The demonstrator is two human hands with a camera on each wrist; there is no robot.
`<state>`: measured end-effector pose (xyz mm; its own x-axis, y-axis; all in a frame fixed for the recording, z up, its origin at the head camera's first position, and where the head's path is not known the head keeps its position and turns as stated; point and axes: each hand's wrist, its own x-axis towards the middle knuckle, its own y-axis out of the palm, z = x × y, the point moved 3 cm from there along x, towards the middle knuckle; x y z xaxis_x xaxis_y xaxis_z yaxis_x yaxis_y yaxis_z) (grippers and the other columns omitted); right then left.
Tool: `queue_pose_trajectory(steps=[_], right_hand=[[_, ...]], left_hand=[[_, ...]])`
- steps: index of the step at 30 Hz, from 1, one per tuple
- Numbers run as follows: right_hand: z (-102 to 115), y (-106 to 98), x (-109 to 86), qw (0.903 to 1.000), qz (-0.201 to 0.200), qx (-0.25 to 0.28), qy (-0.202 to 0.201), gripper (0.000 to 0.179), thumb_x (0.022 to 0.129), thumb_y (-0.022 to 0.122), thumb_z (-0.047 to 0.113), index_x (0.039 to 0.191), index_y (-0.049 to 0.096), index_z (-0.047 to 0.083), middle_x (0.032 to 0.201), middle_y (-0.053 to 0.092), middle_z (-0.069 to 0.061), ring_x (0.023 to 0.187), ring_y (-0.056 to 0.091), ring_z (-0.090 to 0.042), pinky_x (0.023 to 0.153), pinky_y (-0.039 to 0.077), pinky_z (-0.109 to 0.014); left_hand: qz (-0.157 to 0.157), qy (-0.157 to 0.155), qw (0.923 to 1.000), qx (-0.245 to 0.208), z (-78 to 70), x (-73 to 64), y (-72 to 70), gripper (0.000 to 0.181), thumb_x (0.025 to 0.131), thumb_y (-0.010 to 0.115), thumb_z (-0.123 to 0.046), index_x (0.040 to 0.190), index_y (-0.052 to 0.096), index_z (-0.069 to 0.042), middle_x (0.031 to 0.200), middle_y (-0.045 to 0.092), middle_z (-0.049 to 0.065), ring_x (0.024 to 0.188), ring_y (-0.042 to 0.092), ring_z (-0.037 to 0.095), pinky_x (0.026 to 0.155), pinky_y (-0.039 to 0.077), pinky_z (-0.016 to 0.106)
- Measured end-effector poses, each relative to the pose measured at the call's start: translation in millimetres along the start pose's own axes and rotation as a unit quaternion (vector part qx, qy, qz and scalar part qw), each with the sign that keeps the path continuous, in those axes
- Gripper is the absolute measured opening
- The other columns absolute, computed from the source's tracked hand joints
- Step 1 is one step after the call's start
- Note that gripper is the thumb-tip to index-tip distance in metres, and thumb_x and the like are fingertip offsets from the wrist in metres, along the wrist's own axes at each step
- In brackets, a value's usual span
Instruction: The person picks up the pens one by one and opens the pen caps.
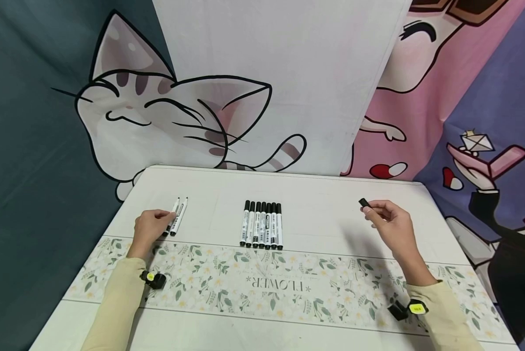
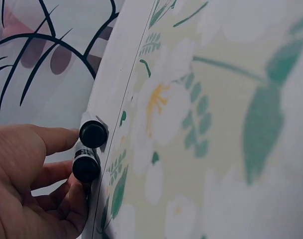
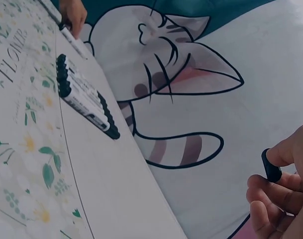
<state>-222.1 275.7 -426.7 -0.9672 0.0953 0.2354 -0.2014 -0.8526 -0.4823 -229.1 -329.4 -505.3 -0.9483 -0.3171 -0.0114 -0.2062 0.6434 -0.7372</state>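
Two uncapped black-and-white markers, the left marker [image 1: 175,207] and the right marker [image 1: 179,216], lie side by side at the table's left, tips pointing away. My left hand [image 1: 151,225] holds the left one with curled fingers, one fingertip right at its neighbour. Their black rear ends, the upper end [image 2: 93,134] and the lower end [image 2: 85,168], face the left wrist view. Above the table's right side, my right hand [image 1: 393,225] pinches a small black marker cap [image 1: 364,202] between thumb and fingers. The same cap [image 3: 271,166] shows in the right wrist view.
A row of several capped markers [image 1: 261,225] lies at the table's middle, black caps away from me. The white table cover [image 1: 315,214] has a floral band [image 1: 192,278] nearer me. Behind the table hang printed cloths with a cartoon cat [image 1: 152,117].
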Motion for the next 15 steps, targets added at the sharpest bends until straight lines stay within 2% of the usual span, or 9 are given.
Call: queue_pose_trajectory(steps=[3,10,15], right_hand=[[-5.7,-2.4,3.8,0.9999,-0.011,0.002,0.010,0.033,0.100,0.068,0.027,0.117,0.067,-0.002,0.091,0.068,0.021,0.081,0.066,0.002,0.066,0.054,-0.017],[-16.5,-13.5,13.4,0.9976,-0.044,0.003,0.054,0.039,0.098,0.071,0.032,0.120,0.069,0.000,0.090,0.065,0.023,0.081,0.064,0.001,0.066,0.053,-0.016],[-24.7,-23.5,21.4,0.9940,-0.060,0.006,0.091,0.042,0.096,0.073,0.037,0.122,0.070,0.004,0.092,0.064,0.024,0.085,0.060,0.000,0.067,0.053,-0.016]], left_hand=[[-0.007,0.002,1.0000,0.006,-0.6,-0.3,-1.7,0.046,0.101,0.062,-0.041,0.117,0.074,0.001,0.106,0.073,0.021,0.092,0.067,0.035,0.076,0.052,0.046],[-0.042,-0.002,0.9991,0.006,-4.7,-2.8,-6.7,0.047,0.104,0.055,-0.042,0.117,0.073,0.000,0.101,0.072,0.020,0.081,0.066,0.029,0.065,0.049,0.036],[-0.078,0.029,0.9965,-0.003,-16.0,-8.4,-8.8,0.045,0.104,0.055,-0.041,0.116,0.074,-0.003,0.100,0.071,0.015,0.082,0.065,0.028,0.065,0.048,0.036]])
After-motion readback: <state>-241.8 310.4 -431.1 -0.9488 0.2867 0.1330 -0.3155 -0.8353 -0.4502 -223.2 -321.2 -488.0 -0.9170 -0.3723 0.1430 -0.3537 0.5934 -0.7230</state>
